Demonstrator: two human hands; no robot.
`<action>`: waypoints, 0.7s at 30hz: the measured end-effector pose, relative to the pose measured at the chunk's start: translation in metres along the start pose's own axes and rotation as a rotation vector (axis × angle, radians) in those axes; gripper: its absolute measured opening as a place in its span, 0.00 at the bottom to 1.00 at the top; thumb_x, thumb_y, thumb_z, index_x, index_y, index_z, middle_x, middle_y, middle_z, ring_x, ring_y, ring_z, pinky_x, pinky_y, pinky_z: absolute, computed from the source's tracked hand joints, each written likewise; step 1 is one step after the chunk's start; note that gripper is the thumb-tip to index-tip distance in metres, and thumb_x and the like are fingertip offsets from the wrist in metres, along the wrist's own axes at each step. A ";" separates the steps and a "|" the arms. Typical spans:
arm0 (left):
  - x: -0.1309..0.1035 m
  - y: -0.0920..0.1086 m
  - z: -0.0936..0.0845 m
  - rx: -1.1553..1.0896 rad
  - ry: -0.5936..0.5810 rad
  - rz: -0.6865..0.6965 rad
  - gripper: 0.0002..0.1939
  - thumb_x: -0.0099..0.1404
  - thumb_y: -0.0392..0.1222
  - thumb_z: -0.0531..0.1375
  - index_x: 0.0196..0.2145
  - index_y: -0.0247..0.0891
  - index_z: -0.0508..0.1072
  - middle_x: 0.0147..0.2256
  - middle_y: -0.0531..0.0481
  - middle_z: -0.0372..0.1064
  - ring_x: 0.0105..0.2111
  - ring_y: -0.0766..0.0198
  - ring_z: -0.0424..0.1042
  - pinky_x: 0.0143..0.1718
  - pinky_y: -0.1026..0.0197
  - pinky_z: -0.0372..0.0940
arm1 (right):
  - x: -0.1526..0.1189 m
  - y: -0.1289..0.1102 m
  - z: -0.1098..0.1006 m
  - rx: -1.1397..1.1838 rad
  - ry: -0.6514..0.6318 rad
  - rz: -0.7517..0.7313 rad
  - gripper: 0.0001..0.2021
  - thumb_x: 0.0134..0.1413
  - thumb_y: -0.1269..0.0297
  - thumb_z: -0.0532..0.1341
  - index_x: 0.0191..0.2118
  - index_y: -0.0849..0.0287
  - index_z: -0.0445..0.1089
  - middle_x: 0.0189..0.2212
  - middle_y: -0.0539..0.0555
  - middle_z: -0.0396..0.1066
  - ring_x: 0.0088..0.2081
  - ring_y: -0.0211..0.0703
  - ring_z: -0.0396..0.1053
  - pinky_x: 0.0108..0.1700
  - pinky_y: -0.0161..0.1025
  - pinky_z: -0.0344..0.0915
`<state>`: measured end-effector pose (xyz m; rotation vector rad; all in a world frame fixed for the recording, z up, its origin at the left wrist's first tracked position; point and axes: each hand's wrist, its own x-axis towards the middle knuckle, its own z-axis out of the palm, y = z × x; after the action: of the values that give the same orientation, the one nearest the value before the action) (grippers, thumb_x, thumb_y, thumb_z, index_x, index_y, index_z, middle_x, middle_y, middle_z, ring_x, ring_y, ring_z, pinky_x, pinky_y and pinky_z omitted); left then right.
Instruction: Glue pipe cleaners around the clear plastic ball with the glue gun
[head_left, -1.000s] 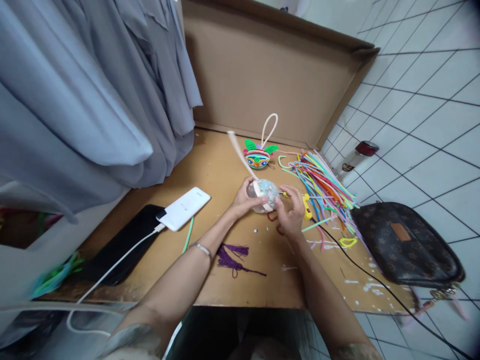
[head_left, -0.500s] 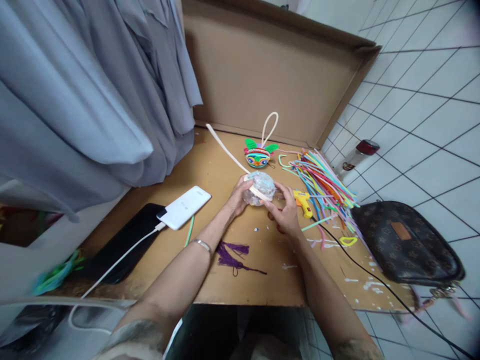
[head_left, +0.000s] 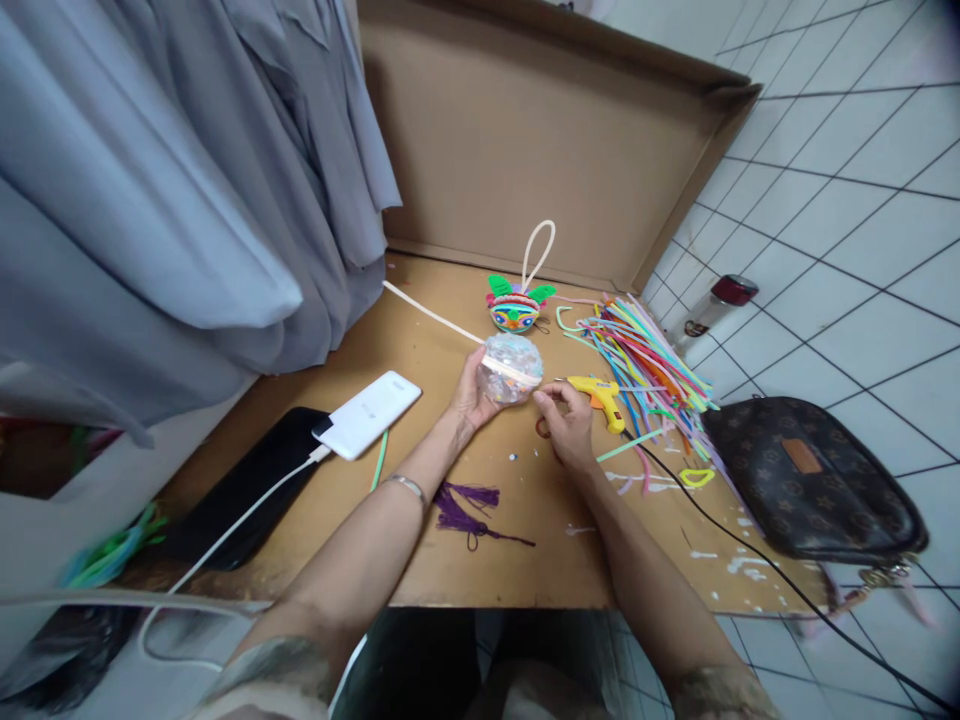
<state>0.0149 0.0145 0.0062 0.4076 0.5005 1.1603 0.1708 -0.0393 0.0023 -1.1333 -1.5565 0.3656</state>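
My left hand (head_left: pixel 475 398) is closed around the lower left side of a clear, ball-shaped piece (head_left: pixel 514 360) with a crinkled, glittery look. A cream-white pipe cleaner (head_left: pixel 431 315) runs across its front, and the free end sticks out to the upper left. At the ball's right edge my right hand (head_left: pixel 568 422) has its thumb and fingers pinched together; what lies between them, if anything, is too small to tell. Close to the right hand lies a yellow glue gun (head_left: pixel 600 392). Behind the ball stands a colourful animal-head ornament (head_left: pixel 515 312) with green ears and a cream loop.
Many coloured pipe cleaners (head_left: pixel 649 350) are heaped at the right, with a brown patterned bag (head_left: pixel 817 480) beyond. Purple tassels (head_left: pixel 465 510) lie in front. A white phone (head_left: pixel 369 415) with a cable is at the left. Cardboard (head_left: pixel 517 140) stands behind; grey cloth (head_left: pixel 300 200) hangs left.
My right fingers have slid down and drawn together at the ball's right edge. The ball has turned, and the strip's free end has swung lower and further left.
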 end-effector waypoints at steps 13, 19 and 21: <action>-0.005 -0.004 0.005 0.109 -0.081 -0.020 0.23 0.60 0.55 0.63 0.46 0.36 0.72 0.40 0.42 0.79 0.42 0.51 0.79 0.46 0.47 0.74 | 0.005 -0.005 -0.003 0.322 -0.087 0.411 0.27 0.39 0.34 0.68 0.23 0.55 0.64 0.19 0.47 0.65 0.19 0.33 0.59 0.18 0.32 0.56; -0.006 -0.001 0.006 0.052 -0.061 -0.067 0.29 0.62 0.61 0.59 0.51 0.37 0.70 0.41 0.41 0.79 0.44 0.47 0.78 0.44 0.43 0.75 | 0.008 -0.002 -0.001 0.394 -0.139 0.348 0.25 0.43 0.35 0.66 0.24 0.55 0.67 0.22 0.49 0.71 0.25 0.37 0.68 0.30 0.36 0.68; -0.005 0.001 0.005 0.047 -0.042 -0.091 0.31 0.62 0.64 0.57 0.52 0.37 0.70 0.41 0.41 0.78 0.43 0.46 0.78 0.42 0.42 0.75 | 0.009 -0.003 -0.001 0.415 -0.163 0.344 0.24 0.44 0.36 0.66 0.26 0.54 0.69 0.23 0.49 0.73 0.27 0.38 0.70 0.32 0.37 0.69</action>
<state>0.0157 0.0099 0.0114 0.4441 0.5054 1.0517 0.1709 -0.0344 0.0101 -1.0551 -1.3350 0.9852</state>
